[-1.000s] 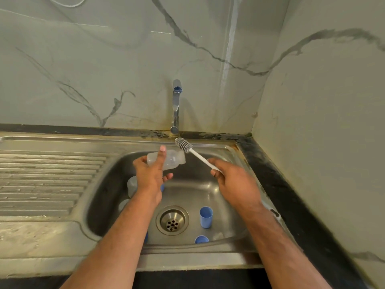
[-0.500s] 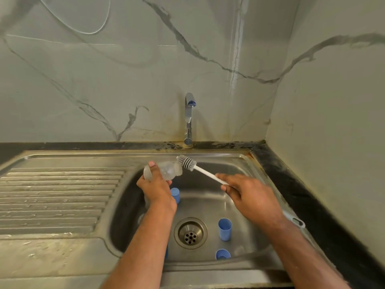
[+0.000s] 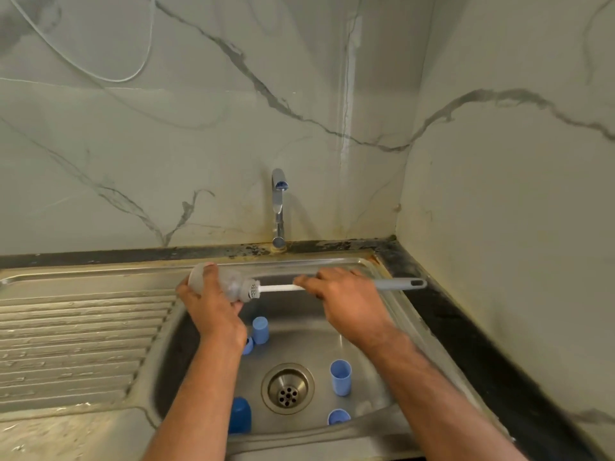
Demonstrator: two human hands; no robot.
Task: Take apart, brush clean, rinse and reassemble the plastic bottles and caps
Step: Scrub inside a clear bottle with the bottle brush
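Left hand: your left hand [image 3: 209,309] is gripping a clear plastic bottle [image 3: 219,283] on its side above the back left of the sink [image 3: 332,261], mouth pointing right.
Right hand: your right hand [image 3: 346,299] is closing round the white shaft of the bottle brush [image 3: 392,285], grey handle end sticking out to the right.
Brush head: it is sitting inside the bottle's mouth (bristles blurred through the plastic).
Basin: blue caps are lying around the drain [image 3: 288,388], one [image 3: 260,330] just below your left hand, one [image 3: 340,377] right of the drain, two at the near wall.
Tap: the tap [image 3: 279,207] is standing behind the sink.
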